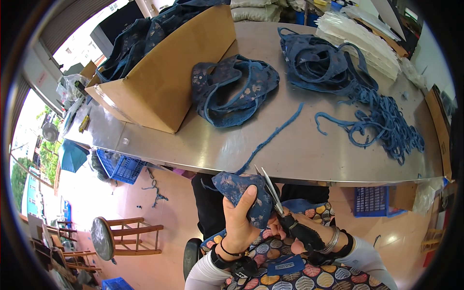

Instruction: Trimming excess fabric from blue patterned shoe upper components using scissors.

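Observation:
Just off the table's near edge, my left hand (238,220) grips a folded piece of dark blue floral fabric (237,187), thumb on top. A long blue fabric strip (273,137) runs from that piece up onto the steel table. My right hand (286,228) is closed on scissors (272,191), their blades pointing up and slightly parted along the fabric's right edge. Part of the scissors' handle is hidden by the fingers and a dark covering on the hand. Farther up lies a looped bundle of matching floral fabric (237,92).
A cardboard box (166,72) filled with blue fabric stands at the left of the table (217,145). Toward the right are another fabric bundle (316,63), tangled blue strips (386,123) and a white stack (357,43). Below are blue crates (126,169) and a stool (103,238).

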Available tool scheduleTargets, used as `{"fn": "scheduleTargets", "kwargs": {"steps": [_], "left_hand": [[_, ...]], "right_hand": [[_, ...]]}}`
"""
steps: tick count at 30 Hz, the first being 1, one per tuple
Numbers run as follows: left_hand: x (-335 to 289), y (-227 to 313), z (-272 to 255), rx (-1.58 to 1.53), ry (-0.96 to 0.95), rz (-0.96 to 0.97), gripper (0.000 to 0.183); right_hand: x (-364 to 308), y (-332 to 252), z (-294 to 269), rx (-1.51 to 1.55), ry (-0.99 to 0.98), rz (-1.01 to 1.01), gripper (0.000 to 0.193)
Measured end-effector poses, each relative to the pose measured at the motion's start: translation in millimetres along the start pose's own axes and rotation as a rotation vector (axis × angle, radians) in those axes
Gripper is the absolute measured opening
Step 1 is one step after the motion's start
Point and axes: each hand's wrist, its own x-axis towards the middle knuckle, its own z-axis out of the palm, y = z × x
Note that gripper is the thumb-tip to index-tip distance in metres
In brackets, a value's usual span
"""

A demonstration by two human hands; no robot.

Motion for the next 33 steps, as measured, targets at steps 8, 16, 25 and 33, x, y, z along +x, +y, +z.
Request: {"fn": "scheduleTargets", "kwargs": {"steps": [8, 16, 25, 33], "left_hand": [[-0.3, -5.1, 9.1, -0.074, 0.103, 0.036, 0.021], [-1.8, -8.5, 12.5, -0.12, 0.195, -0.074, 0.014], [0.6, -8.1, -0.7, -0.129, 0.095, -0.146, 0.014], [4.9, 1.9, -7.0, -0.019, 0.014, 0.037, 0.012]], "right_hand": [[1.6, -5.0, -1.6, -0.125, 0.004, 0.025, 0.096], [6.9, -14.5, 1.1, -0.237, 0.088, 0.03, 0.086], [2.1, -4.2, 0.1, -0.129, 0.148, 0.08, 0.065], [-4.5, -25.3, -8.7, -0.029, 0.171, 0.14, 0.091]]}}
